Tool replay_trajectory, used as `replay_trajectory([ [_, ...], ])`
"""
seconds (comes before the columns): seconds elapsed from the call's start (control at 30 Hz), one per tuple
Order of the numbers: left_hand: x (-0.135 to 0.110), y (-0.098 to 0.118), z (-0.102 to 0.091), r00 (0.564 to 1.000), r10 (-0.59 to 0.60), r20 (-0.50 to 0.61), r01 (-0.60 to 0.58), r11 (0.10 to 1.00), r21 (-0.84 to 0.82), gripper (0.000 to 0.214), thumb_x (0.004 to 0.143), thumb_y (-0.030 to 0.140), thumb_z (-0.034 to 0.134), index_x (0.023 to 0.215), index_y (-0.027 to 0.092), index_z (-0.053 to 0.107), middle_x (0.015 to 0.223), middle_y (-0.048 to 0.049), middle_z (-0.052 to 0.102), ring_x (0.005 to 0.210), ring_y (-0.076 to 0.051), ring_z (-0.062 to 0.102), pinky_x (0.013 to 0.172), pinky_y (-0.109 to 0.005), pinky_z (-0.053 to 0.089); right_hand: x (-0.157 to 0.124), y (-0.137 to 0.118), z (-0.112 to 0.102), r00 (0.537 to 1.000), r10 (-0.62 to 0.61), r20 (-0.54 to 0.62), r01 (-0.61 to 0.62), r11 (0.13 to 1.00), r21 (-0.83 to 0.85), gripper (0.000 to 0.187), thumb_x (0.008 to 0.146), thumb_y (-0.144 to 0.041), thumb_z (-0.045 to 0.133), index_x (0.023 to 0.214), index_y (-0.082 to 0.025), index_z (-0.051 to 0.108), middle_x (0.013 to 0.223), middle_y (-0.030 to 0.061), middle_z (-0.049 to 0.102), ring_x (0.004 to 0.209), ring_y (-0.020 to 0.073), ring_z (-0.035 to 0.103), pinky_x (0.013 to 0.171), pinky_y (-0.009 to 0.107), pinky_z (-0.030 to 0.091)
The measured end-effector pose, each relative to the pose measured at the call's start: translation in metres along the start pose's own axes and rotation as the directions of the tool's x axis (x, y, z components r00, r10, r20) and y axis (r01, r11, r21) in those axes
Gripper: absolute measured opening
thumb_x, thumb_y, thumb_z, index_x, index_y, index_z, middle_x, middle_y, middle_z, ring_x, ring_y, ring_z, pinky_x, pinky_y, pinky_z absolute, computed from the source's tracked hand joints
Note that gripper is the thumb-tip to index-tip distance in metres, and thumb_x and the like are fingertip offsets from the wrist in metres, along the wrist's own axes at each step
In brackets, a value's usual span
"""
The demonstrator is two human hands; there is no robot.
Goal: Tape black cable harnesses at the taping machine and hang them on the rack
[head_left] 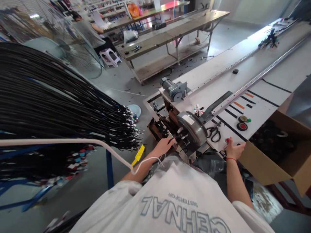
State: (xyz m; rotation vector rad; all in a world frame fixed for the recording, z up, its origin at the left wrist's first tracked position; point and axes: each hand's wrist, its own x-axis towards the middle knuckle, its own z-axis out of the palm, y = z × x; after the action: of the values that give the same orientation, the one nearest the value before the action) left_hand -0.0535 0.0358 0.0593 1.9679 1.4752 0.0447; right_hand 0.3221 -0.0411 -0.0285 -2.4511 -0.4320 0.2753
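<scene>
Well, left hand [163,147] by the machine [196,131], grip I can't tell; right hand [234,149], fingers spread, at table's [218,66] near edge

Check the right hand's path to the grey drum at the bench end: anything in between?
Yes. Between the right hand and the grey drum, black-handled scissors lie on the bench top. A small red piece also sits right by the hand, on the drum side.

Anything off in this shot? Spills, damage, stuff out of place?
Floor litter: dark scraps lie scattered around the metal workbench, where you'd expect swept floor; possibly offcuts. No obvious spill or damage.
</scene>
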Motion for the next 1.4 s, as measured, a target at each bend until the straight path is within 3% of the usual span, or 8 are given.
replay_trajectory([
  [0.27,-0.012,-0.016,0.001,1.000,-0.028,0.005,0.028,1.000,0.002,0.043,0.097,0.041,0.037,0.070,0.016,0.059,0.069,-0.0047,0.064,0.067,-0.017,0.059,0.064,-0.025,0.038,0.000,0.001,-0.002,1.000,-0.023,-0.015,0.023,1.000,0.019,0.103,0.078,-0.071,0.051,0.149,-0.001,0.024,0.141,0.0315,0.041,0.129,0.0432,0.043,0.102,0.055,0.039],
  [0.5,-0.019,-0.007,-0.001,0.999,-0.039,0.027,0.038,0.998,0.046,0.038,0.097,0.040,0.039,0.078,0.017,0.062,0.075,-0.0067,0.068,0.073,-0.020,0.063,0.068,-0.026,0.040,-0.006,-0.005,-0.008,1.000,0.002,0.015,-0.002,0.999,0.032,0.095,0.084,-0.070,0.036,0.149,-0.001,0.024,0.140,0.0334,0.041,0.125,0.0437,0.047,0.099,0.058,0.040],
  [0.73,-0.021,-0.008,-0.002,0.999,-0.019,0.037,0.018,0.999,0.032,0.037,0.098,0.037,0.038,0.082,0.016,0.064,0.078,-0.0080,0.069,0.074,-0.020,0.065,0.069,-0.026,0.040,-0.006,-0.006,-0.010,1.000,-0.012,0.023,0.011,0.999,0.051,0.100,0.081,-0.066,0.048,0.148,0.003,0.023,0.140,0.0329,0.041,0.129,0.0425,0.043,0.104,0.053,0.038],
  [0.97,-0.023,-0.005,0.003,0.999,-0.044,0.026,0.042,0.997,0.067,0.039,0.098,0.042,0.039,0.088,0.016,0.066,0.080,-0.0089,0.070,0.076,-0.021,0.065,0.071,-0.027,0.043,-0.003,-0.003,-0.005,1.000,-0.006,0.000,0.006,1.000,0.017,0.089,0.088,-0.062,0.037,0.149,0.001,0.022,0.144,0.0315,0.037,0.134,0.0397,0.038,0.108,0.052,0.034],
  [1.17,-0.025,-0.003,0.006,0.996,-0.084,0.022,0.082,0.993,0.083,0.042,0.099,0.044,0.039,0.087,0.014,0.065,0.079,-0.0097,0.069,0.073,-0.020,0.064,0.068,-0.027,0.042,0.006,0.004,0.003,0.998,-0.058,0.010,0.058,0.998,-0.017,0.101,0.081,-0.064,0.054,0.149,0.001,0.019,0.144,0.0321,0.035,0.135,0.0408,0.036,0.108,0.053,0.033],
  [1.4,-0.026,0.002,0.000,0.993,-0.118,0.020,0.113,0.983,0.147,0.041,0.099,0.044,0.038,0.092,0.015,0.064,0.081,-0.0105,0.069,0.076,-0.021,0.065,0.068,-0.027,0.041,0.002,-0.001,0.000,0.999,-0.029,0.041,0.031,0.998,-0.050,0.095,0.087,-0.062,0.042,0.150,0.003,0.014,0.142,0.0349,0.034,0.133,0.0436,0.037,0.106,0.056,0.034],
])
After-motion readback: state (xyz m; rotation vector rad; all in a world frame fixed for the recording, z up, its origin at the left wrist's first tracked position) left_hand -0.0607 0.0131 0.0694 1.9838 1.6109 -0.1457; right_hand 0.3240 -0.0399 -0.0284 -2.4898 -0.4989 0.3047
